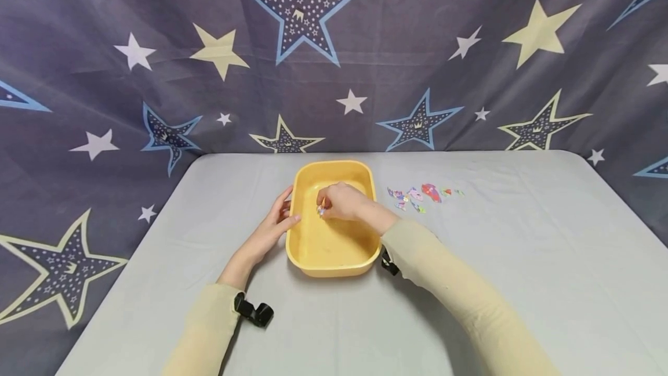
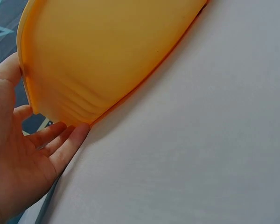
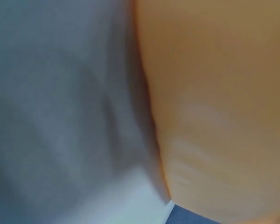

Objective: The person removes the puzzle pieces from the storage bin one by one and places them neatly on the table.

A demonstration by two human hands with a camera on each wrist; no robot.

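Note:
A yellow plastic basin (image 1: 331, 250) stands on the table in the head view. My left hand (image 1: 270, 228) holds its left side, the thumb at the rim and the fingers against the outer wall; the left wrist view shows these fingers on the basin wall (image 2: 112, 51). Inside the basin my right hand (image 1: 343, 202) pinches a small multicoloured piece (image 1: 320, 210), low over the floor. That piece is mostly covered by the fingers, so its kind is unclear. In the right wrist view only the basin's outer side (image 3: 219, 102) shows, not the hand.
To the right of the basin several small, flat, colourful cut-outs, like stickers, lie on the grey-white tablecloth (image 1: 522, 260), among them a red one (image 1: 431, 192) and a pink-purple one (image 1: 415, 193). A dark star-patterned curtain (image 1: 334, 80) hangs behind the table.

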